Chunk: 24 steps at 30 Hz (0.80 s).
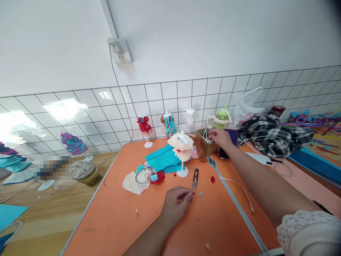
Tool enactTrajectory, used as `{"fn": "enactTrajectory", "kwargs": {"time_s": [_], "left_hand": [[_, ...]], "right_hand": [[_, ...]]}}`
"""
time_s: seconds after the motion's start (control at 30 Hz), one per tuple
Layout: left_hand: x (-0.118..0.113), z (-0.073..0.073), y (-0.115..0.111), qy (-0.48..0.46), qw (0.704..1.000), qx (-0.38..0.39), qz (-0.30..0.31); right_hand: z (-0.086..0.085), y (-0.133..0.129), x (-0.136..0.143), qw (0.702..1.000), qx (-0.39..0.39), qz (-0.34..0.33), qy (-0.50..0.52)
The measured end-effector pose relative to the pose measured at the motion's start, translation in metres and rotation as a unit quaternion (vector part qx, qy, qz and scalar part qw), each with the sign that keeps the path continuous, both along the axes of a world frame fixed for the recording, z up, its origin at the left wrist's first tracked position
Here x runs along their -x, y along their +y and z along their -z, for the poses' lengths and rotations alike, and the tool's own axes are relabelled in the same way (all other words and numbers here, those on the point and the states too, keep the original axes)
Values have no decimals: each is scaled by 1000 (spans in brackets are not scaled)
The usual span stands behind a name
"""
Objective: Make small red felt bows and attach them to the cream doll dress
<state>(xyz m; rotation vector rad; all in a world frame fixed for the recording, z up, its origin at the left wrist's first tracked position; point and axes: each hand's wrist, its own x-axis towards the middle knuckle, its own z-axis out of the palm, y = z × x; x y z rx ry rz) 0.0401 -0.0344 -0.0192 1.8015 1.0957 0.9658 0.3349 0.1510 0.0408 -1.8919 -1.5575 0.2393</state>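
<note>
My left hand (pixel 178 202) is low over the orange table, thumb and fingertips pinched together; what they hold, if anything, is too small to name. Just beyond the fingertips lie black thread snips (pixel 195 177). My right hand (pixel 220 138) reaches to a small brown cardboard box (pixel 210 148) with thin white sticks in it, its fingers curled together at the opening. Between the hands and the wall stands a miniature white dress form (pixel 182 171) wearing a cream ruffled dress (pixel 183 153). Left of it are turquoise fabric (pixel 166 158), a cream cloth piece (pixel 133 183) and a metal ring (pixel 144 175).
Two dressed mini forms, one in red (pixel 144 125) and one in turquoise (pixel 170 125), and a bare white form (pixel 190 119) stand by the tiled wall. A green-lidded cup (pixel 223 119), dark phone-like slab (pixel 232 138) and plaid cloth (pixel 271 131) are at right. A jar (pixel 87 174) stands left.
</note>
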Motion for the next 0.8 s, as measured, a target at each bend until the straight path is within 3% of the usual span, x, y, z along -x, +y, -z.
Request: {"fn": "enactTrajectory", "kwargs": {"time_s": [0.17,0.33,0.57,0.8], "left_hand": [[-1,-2,-2,3,1000,-7,10],[1,-3,1,-17,1000,-4,-21],[2,-6,2,-28,999,-5,-40],[1,-5,2,-21,999,-19,-34]], "right_hand": [[0,1,-3,997,18,-14,-76],[3,6,-2,991,61,-49,-111],[5,11,-8,986,89,-71,-118],[-1,6,-12,990,62,-67,-103]]}}
